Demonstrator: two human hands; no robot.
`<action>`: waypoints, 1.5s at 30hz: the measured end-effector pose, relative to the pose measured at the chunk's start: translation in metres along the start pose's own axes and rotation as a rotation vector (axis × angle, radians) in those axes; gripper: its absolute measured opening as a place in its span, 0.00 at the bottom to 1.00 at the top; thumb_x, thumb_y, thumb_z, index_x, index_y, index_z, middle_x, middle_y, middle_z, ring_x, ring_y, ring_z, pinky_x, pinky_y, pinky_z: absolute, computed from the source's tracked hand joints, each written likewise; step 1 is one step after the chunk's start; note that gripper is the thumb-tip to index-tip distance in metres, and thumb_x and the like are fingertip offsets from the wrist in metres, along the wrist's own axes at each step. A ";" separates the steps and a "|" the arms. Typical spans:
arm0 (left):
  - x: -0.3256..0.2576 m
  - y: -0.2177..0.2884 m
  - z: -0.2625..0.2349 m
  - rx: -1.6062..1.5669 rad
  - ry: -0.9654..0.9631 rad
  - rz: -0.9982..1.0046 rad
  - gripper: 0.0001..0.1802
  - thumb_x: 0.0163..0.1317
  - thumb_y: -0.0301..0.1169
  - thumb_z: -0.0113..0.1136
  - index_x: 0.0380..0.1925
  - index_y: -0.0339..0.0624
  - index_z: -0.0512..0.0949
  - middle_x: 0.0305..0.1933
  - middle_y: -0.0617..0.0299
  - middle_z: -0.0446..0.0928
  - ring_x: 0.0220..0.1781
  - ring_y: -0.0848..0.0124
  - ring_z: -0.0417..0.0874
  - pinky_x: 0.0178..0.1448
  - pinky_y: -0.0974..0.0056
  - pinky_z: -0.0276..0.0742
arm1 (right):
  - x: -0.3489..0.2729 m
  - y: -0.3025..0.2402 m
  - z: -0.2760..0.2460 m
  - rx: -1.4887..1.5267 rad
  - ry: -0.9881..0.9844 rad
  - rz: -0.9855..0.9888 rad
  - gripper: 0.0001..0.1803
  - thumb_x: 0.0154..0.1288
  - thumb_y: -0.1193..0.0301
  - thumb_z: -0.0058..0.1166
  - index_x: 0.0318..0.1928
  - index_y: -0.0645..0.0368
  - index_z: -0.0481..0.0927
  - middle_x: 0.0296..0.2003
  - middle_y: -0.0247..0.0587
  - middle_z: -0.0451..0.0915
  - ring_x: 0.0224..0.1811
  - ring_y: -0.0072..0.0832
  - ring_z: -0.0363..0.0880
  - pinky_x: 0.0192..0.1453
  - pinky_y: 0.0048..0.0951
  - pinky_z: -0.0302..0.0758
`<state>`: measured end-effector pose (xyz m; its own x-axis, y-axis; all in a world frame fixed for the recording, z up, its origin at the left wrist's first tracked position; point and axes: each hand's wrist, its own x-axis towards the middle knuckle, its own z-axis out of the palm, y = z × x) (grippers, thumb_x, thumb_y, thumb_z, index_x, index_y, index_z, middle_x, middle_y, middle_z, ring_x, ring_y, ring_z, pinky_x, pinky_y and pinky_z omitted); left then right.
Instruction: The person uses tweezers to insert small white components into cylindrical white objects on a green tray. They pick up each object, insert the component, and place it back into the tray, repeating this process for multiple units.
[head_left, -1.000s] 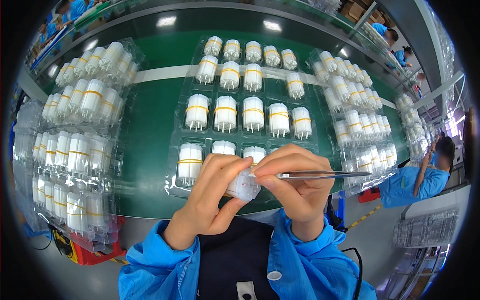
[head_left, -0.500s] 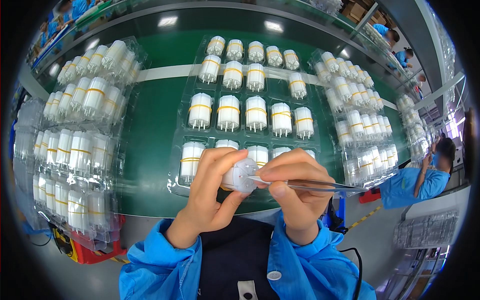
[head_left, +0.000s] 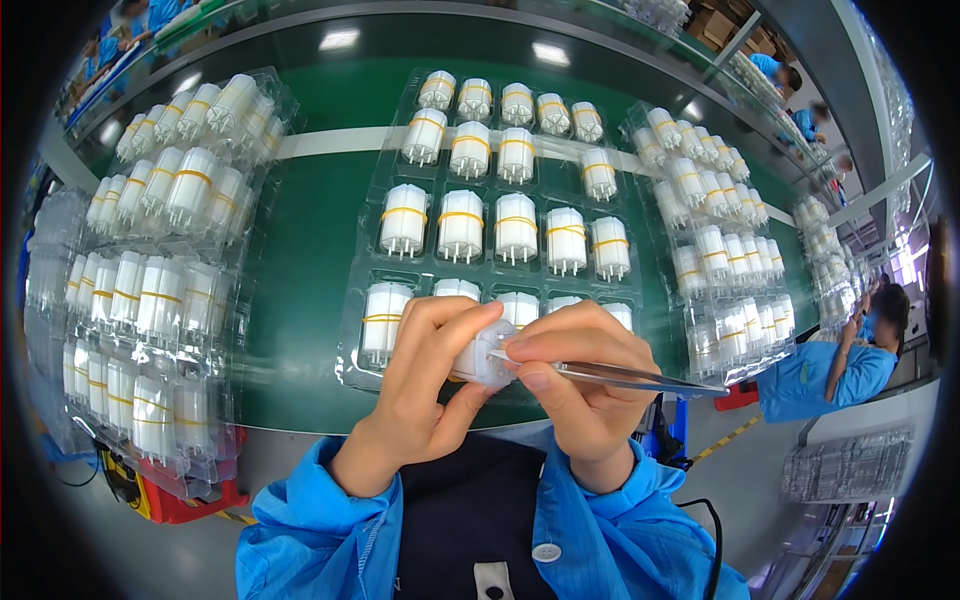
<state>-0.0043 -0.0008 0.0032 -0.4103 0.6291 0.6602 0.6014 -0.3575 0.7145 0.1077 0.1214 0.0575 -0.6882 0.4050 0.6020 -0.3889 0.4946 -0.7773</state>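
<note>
A worker's left hand (head_left: 425, 385) pinches a small white plastic part (head_left: 482, 352) between thumb and fingers, close to the chest above the near edge of a green table (head_left: 300, 260). The right hand (head_left: 580, 385) squeezes metal tweezers (head_left: 620, 375) shut, their tips touching the part. Behind the hands, a clear tray (head_left: 365, 270) holds rows of white parts banded in yellow (head_left: 516, 228); more loaded trays (head_left: 150, 290) sit on both sides.

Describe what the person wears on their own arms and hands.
Both hands, the left hand and the right hand, are bare, with no gloves. Each forearm is covered by a bright blue sleeve with a gathered cuff at the wrist. No rings, watch or markings show.
</note>
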 end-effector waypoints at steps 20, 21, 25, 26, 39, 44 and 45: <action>0.001 0.003 0.002 0.095 0.068 0.004 0.36 0.44 0.15 0.64 0.59 0.34 0.68 0.55 0.46 0.71 0.55 0.50 0.72 0.60 0.52 0.67 | -0.010 0.005 0.005 0.251 0.117 0.106 0.11 0.59 0.82 0.63 0.43 0.67 0.84 0.39 0.51 0.83 0.41 0.31 0.83 0.45 0.27 0.80; 0.000 0.003 0.001 0.126 0.061 0.023 0.37 0.44 0.15 0.64 0.60 0.34 0.68 0.55 0.46 0.71 0.55 0.49 0.71 0.61 0.52 0.67 | -0.011 0.005 0.006 0.300 0.165 0.111 0.10 0.60 0.81 0.62 0.43 0.67 0.84 0.39 0.51 0.83 0.40 0.31 0.83 0.45 0.28 0.80; -0.002 -0.001 0.004 0.178 0.070 0.061 0.39 0.42 0.13 0.62 0.61 0.34 0.68 0.56 0.47 0.69 0.56 0.49 0.70 0.62 0.52 0.65 | -0.012 0.003 0.012 0.351 0.174 0.124 0.08 0.61 0.81 0.60 0.41 0.68 0.83 0.38 0.51 0.83 0.40 0.31 0.83 0.44 0.28 0.80; -0.002 -0.001 0.005 0.181 0.074 0.063 0.39 0.42 0.13 0.62 0.61 0.34 0.68 0.56 0.47 0.69 0.56 0.49 0.70 0.62 0.52 0.65 | -0.013 0.004 0.013 0.344 0.177 0.120 0.07 0.61 0.81 0.60 0.41 0.68 0.83 0.38 0.51 0.83 0.40 0.31 0.83 0.44 0.28 0.79; 0.000 0.000 0.005 0.234 0.099 0.066 0.38 0.42 0.12 0.62 0.60 0.33 0.69 0.54 0.46 0.70 0.54 0.50 0.70 0.59 0.52 0.66 | -0.008 0.005 0.008 0.144 0.077 0.022 0.07 0.59 0.80 0.62 0.39 0.68 0.83 0.36 0.50 0.85 0.38 0.33 0.84 0.42 0.28 0.78; 0.001 0.000 0.002 0.280 0.074 0.087 0.32 0.50 0.15 0.61 0.59 0.30 0.68 0.53 0.46 0.69 0.52 0.53 0.72 0.57 0.55 0.69 | -0.006 0.006 0.008 0.151 0.072 -0.009 0.07 0.60 0.80 0.62 0.39 0.68 0.83 0.36 0.50 0.85 0.38 0.33 0.84 0.42 0.29 0.79; 0.002 0.000 0.003 0.279 0.076 0.085 0.32 0.50 0.15 0.61 0.59 0.30 0.68 0.53 0.46 0.69 0.52 0.53 0.72 0.57 0.55 0.69 | -0.006 0.008 0.008 0.155 0.073 -0.014 0.07 0.60 0.80 0.62 0.39 0.68 0.83 0.36 0.50 0.85 0.38 0.33 0.84 0.42 0.29 0.79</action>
<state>-0.0030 0.0019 0.0037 -0.3941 0.5477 0.7380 0.7968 -0.1965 0.5714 0.1040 0.1163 0.0461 -0.6383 0.4561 0.6201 -0.4917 0.3783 -0.7843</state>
